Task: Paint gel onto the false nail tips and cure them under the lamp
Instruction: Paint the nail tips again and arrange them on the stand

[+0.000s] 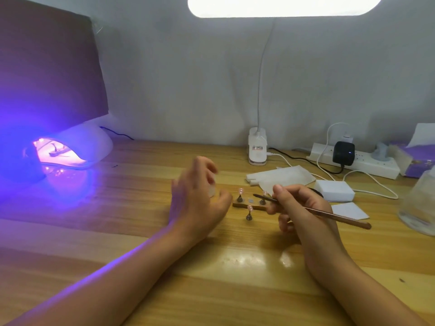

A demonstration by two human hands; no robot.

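**Task items.** The curing lamp, a white dome at the left edge of the frame, is lit. It throws violet light over the table and onto a small stand inside its mouth. At centre frame lies a short wooden holder strip. Two cone stands sit on it, each carrying an upright pale pink nail tip. A third stand with its tip sits on the table just below the strip.

**Surroundings.**
- A dark board fills the upper left.
- A desk lamp head glows at the top edge, and its clip base stands at the back of the table.
- To the right are a power strip with a black adapter, a purple tissue box and a clear container.
- Nearer the centre are folded white wipes, a white block and a white square pad.

**Hands.** The right hand, right of centre, pinches a thin brown brush between thumb and fingers. The dark brush end points left, close to the right-hand tip on the strip. The knuckles cover the strip's right end. The left hand, left of the strip, is motion-blurred, with half-curled fingers. A pale object shows partly behind it. Whether the hand grips that object cannot be told.
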